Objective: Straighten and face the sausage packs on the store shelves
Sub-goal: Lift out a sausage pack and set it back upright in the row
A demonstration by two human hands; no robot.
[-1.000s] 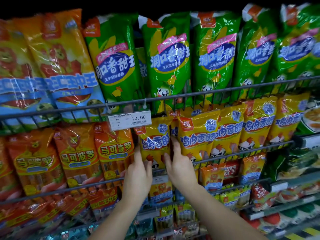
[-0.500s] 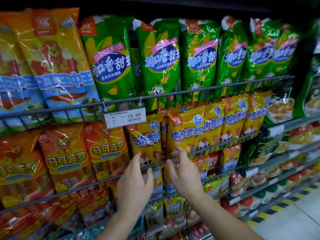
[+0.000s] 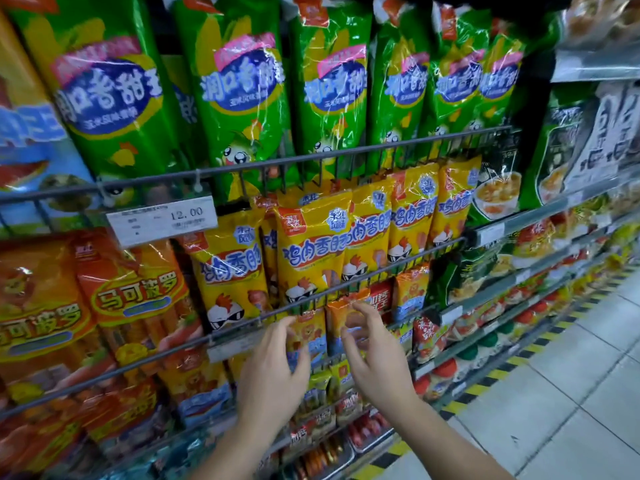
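Left hand [image 3: 273, 372], right hand [image 3: 377, 362] came off yellow packs [image 3: 311, 251], now below wire rail [image 3: 391, 268]. Both grips released, fingers loosely curled, nothing held. Leftmost yellow pack [image 3: 228, 268] looks askew; row probably unfinished.

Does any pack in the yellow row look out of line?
Yes. Between the leftmost yellow pack and its right neighbour, a third pack is wedged behind, showing only a narrow strip instead of its front.

Pale tiled floor [image 3: 588, 393], yellow-black striped edging [image 3: 500, 374] beneath grey wire-railed shelving [image 3: 346, 153]; overhead light seemingly dim
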